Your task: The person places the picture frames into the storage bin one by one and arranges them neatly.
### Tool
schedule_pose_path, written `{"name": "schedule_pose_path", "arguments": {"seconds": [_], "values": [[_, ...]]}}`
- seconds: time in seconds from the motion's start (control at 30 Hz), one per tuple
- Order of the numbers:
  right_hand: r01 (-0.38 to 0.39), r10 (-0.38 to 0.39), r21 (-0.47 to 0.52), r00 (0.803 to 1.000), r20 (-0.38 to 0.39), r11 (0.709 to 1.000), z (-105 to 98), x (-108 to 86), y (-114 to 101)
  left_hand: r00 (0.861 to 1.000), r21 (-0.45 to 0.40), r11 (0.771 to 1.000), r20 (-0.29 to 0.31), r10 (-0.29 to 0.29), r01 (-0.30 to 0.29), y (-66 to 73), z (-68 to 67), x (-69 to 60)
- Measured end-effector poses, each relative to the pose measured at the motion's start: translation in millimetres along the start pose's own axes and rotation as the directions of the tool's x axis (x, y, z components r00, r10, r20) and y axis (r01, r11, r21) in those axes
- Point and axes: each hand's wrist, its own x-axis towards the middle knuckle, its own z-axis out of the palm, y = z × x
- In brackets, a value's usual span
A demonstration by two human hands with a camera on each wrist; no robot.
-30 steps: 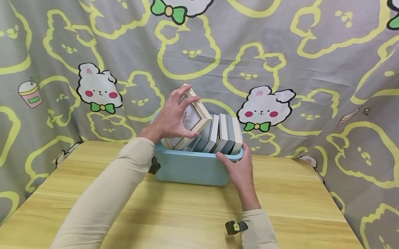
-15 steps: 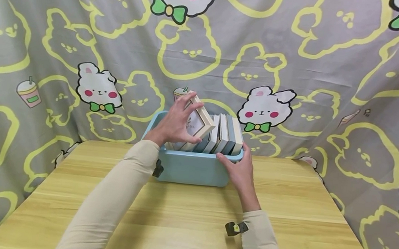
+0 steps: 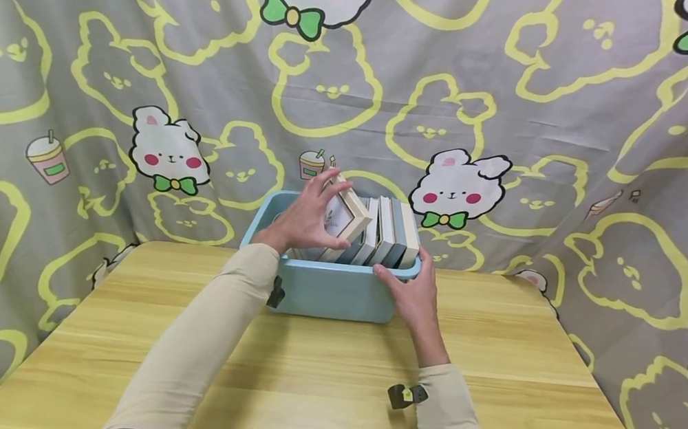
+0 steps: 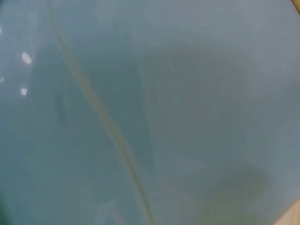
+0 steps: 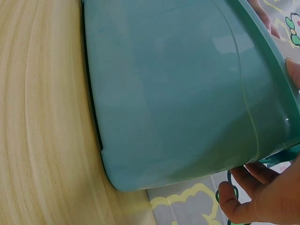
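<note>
A light-blue plastic bin [image 3: 336, 295] stands on the table in the head view. My left hand [image 3: 303, 219] reaches over its front left rim and grips a small pale wooden picture frame [image 3: 354, 221], tilted, with a white printed sheet in it. The frame's lower part is hidden by the hand and other contents. At the bin's right front corner, my right hand [image 3: 413, 297] holds the rim, thumb in front and fingers along the side. The bin's wall [image 4: 197, 117] fills the left wrist view. Fingers of the right hand [image 5: 262, 197] touch the bin's side in the right wrist view.
Several upright book-like items [image 3: 388, 232] with white, blue-grey and cream edges fill the bin's right half. The wooden table [image 3: 315, 384] extends in front and to both sides. A patterned grey curtain [image 3: 551, 131] hangs close behind and at the sides.
My left hand has moved right and down with the picture frame, lowering it into the bin against the book-like items. The bin's left rim has come into view. The right hand stays put.
</note>
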Motion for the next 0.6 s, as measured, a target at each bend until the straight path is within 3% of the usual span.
{"name": "schedule_pose_path", "arguments": {"seconds": [0.37,0.6], "values": [[0.0,0.0,-0.001,1.0,0.0,1.0,1,-0.3,0,0.992,-0.108,0.992,0.115,-0.058,0.07,-1.1,8.5,2.1],[-0.015,0.015,0.002,1.0,0.0,1.0,1,0.1,-2,0.988,-0.145,0.986,0.141,-0.066,0.087,-0.9,10.2,3.0]]}}
